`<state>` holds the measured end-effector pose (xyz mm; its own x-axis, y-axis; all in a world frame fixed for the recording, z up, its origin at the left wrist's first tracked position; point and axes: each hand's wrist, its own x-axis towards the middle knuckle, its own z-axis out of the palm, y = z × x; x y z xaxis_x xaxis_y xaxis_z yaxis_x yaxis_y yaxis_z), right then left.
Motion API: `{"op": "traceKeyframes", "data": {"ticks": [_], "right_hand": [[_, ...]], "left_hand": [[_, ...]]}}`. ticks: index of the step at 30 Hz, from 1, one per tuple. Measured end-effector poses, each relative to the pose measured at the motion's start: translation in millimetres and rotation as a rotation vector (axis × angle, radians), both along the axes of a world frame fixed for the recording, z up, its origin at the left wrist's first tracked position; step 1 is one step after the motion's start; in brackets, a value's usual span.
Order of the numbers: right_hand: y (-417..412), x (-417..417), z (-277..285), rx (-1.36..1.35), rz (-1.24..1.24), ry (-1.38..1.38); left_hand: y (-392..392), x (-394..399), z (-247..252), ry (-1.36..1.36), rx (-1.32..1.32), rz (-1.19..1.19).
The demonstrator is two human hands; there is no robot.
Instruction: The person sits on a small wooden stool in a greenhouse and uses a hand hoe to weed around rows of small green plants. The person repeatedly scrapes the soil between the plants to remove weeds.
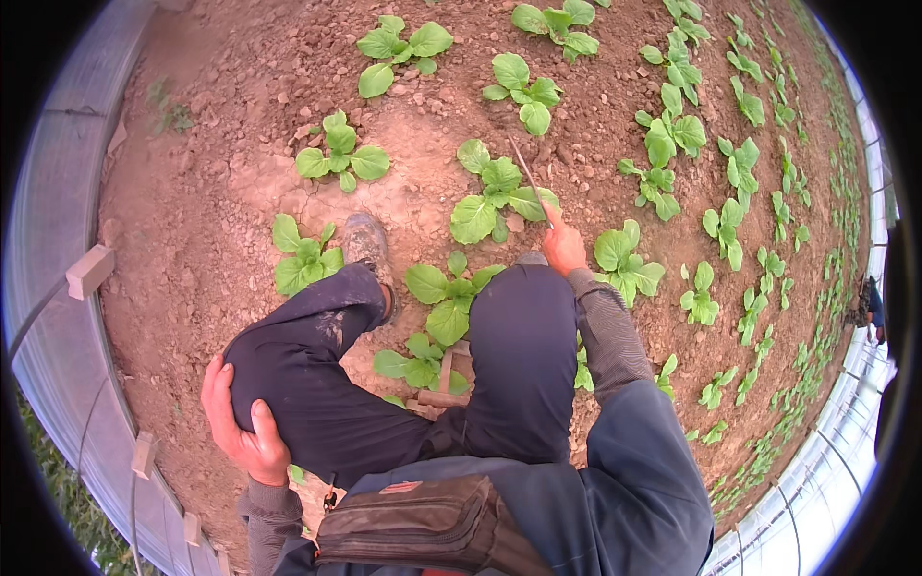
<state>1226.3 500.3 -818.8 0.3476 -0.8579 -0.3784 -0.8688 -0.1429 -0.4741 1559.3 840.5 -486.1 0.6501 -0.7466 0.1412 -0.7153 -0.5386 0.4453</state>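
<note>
My right hand (564, 245) is closed around the lower end of a thin metal rod or blade (529, 176), whose far end reaches the soil beside a leafy green seedling (497, 191). My left hand (248, 425) rests over my bent left knee, thumb and fingers spread on the dark trousers, holding no object. Another seedling (450, 299) grows between my legs, and one more (307, 261) stands left of my muddy shoe (365, 241). The tip of the rod or blade is too small to make out.
A low wooden stool (439, 396) shows partly under me. Rows of seedlings (673, 137) run along the right. Plastic sheeting (65, 165) with wooden blocks (90, 271) borders the left. Another person (875, 309) is at the far right edge.
</note>
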Motion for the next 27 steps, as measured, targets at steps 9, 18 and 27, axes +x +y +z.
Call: {"op": "traceKeyframes", "data": {"ticks": [9,18,27], "right_hand": [[19,10,9,0.029,-0.072,-0.015],[-101,152,-2,-0.112,-0.006,-0.209],[18,75,-13,0.032,0.165,-0.225]], "left_hand": [[9,4,-6,0.020,-0.046,0.021],[3,5,-4,0.027,-0.013,0.018],[4,5,-4,0.023,-0.012,0.022]]}}
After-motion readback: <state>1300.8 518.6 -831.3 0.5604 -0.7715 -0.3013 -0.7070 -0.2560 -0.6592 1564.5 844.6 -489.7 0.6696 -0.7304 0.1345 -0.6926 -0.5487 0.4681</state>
